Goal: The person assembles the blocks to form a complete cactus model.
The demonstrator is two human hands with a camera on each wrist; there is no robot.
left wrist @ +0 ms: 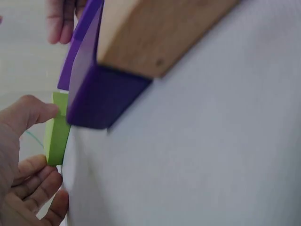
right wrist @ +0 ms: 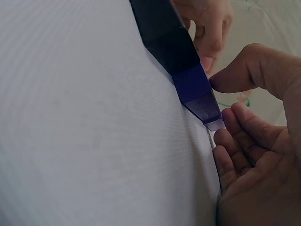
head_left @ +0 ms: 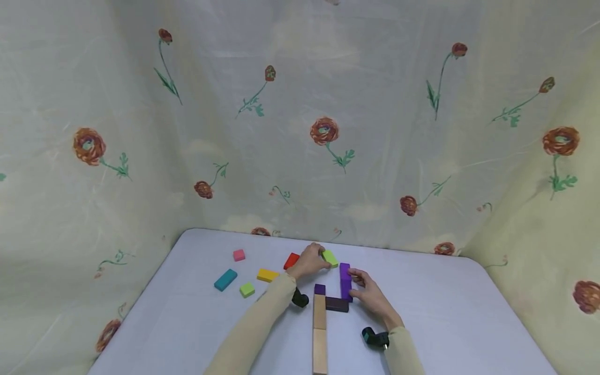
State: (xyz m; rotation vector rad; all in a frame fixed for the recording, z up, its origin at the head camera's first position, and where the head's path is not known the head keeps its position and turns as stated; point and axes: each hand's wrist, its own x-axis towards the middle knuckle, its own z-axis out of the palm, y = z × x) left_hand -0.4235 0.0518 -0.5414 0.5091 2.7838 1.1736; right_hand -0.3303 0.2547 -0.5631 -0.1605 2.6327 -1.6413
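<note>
My left hand (head_left: pixel 309 261) pinches a lime green block (head_left: pixel 330 258) lengthwise at the far side of the table. In the left wrist view the thumb is at one end of that green block (left wrist: pixel 57 134), with fingertips at the other. Two purple blocks (head_left: pixel 345 281) lie end to end just right of it. Alongside their right side, my right hand (head_left: pixel 373 298) touches them with thumb and fingertips. A dark brown block (head_left: pixel 337 304) joins their near end to a column of natural wood blocks (head_left: pixel 320 333), topped by a dark purple piece (head_left: pixel 320 289).
Left of my left arm lie a yellow block (head_left: pixel 267 275), a teal block (head_left: pixel 226 279), a small green block (head_left: pixel 247 290) and a pink block (head_left: pixel 239 255). A red block (head_left: pixel 291 261) is partly behind the left hand. Flowered curtains surround the white table (head_left: pixel 445 312).
</note>
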